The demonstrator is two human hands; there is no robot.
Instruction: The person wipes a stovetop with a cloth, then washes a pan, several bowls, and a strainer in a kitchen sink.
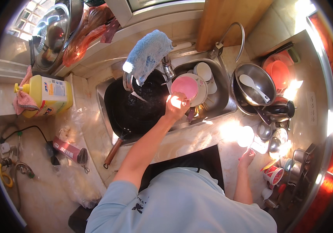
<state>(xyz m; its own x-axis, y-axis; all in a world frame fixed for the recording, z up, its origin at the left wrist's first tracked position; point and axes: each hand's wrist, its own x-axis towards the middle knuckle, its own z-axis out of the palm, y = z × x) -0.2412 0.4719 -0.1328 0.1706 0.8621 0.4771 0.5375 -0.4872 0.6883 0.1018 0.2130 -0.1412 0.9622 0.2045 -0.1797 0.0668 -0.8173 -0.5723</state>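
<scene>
My left hand (177, 107) reaches over the divider of a double sink and has its fingers on the near rim of a pink bowl (184, 86). Under that bowl lies a white plate with a floral rim (203, 92). A large black wok (134, 116) with a wooden handle fills the left basin, and a thin stream of water runs into it from the faucet (128, 83). At the counter on the right, my right hand (246, 158) pinches the end of a white round-headed utensil (245, 136). Glare washes out its shape.
A blue cloth (150, 52) drapes the faucet. White bowls (203, 71) and chopsticks (201, 110) crowd the right basin. Steel bowls hold a white spoon (253, 87). Detergent (53, 94) stands left, near plastic bags (79, 183). Pans and jars line the right wall.
</scene>
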